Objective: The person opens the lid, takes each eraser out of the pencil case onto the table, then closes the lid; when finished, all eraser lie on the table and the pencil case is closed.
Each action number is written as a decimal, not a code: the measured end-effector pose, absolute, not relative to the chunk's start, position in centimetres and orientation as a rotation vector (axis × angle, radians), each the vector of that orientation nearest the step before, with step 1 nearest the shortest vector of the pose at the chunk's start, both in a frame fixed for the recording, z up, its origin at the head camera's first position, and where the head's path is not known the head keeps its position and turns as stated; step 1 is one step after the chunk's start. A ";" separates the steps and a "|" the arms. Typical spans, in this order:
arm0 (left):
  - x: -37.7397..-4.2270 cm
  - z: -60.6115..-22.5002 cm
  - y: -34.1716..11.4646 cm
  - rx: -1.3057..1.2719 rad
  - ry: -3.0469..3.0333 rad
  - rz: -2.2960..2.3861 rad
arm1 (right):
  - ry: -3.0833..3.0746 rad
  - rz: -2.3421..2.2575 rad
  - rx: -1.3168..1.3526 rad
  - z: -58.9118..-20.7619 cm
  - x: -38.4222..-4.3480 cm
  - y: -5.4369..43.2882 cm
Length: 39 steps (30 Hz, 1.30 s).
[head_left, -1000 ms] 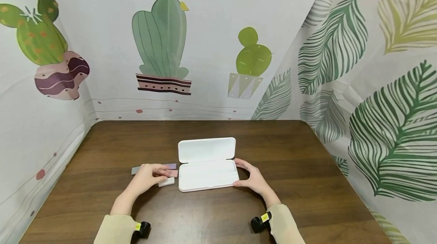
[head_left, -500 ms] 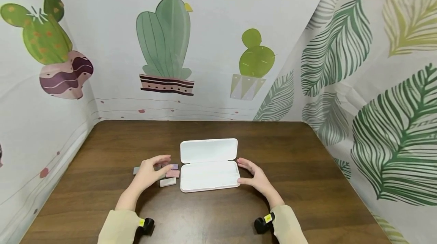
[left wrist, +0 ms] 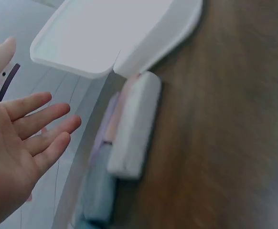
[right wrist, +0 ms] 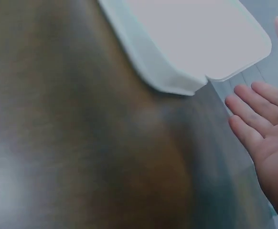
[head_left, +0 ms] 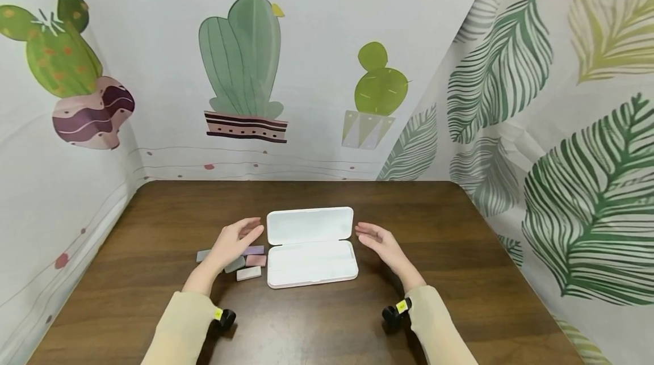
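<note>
A white pencil case point(head_left: 313, 263) lies on the table with its lid point(head_left: 310, 225) tilted up behind it. To its left sit several small eraser-like blocks: a white block point(head_left: 248, 273), a pink block point(head_left: 256, 261), a purple block point(head_left: 253, 250) and grey-blue blocks point(head_left: 235, 264). Over these blocks, by the lid's left edge, hovers my left hand point(head_left: 230, 246), fingers loosely extended and holding nothing. My right hand point(head_left: 384, 247) is raised just right of the lid, apart from it. Both wrist views show an uncurled palm: left palm point(left wrist: 15, 152), right palm point(right wrist: 277, 138).
The brown wooden table point(head_left: 317, 325) reaches back to a fabric wall printed with cacti point(head_left: 245, 58) and leaves. Each sleeve cuff bears a black wrist camera, the left camera point(head_left: 227, 319) and the right camera point(head_left: 392, 317).
My left hand has risen off the blocks and moved forward to the lid's left side, uncovering more of them. The right hand has let go of the case's right edge and moved up beside the lid.
</note>
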State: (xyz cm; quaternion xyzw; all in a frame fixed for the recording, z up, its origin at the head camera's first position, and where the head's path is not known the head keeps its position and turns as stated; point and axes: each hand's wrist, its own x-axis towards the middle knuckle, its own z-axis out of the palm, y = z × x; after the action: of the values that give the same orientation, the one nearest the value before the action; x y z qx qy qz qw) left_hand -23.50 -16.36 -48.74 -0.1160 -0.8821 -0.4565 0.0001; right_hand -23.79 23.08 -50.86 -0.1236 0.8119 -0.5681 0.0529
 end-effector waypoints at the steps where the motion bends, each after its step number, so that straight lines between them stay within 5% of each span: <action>1: -23.8 -48.5 -16.2 -0.360 -2.790 -1.431 | 2.468 -1.714 -0.379 -50.5 -24.2 23.0; 14: -25.9 -47.6 -14.2 -0.296 -2.950 -1.546 | 2.316 -1.607 -0.270 -48.7 -27.8 22.1; 39: -26.8 -48.4 -13.9 -0.353 -3.029 -1.794 | 2.205 -1.609 -0.153 -49.1 -28.3 19.8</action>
State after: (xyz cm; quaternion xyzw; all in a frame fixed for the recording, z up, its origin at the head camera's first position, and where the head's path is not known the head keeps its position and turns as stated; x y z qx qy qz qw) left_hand -26.76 -13.90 -48.37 -0.0978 -0.8394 -0.4971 -0.1967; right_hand -28.25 19.83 -49.09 -0.0549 0.7899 -0.5763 0.2022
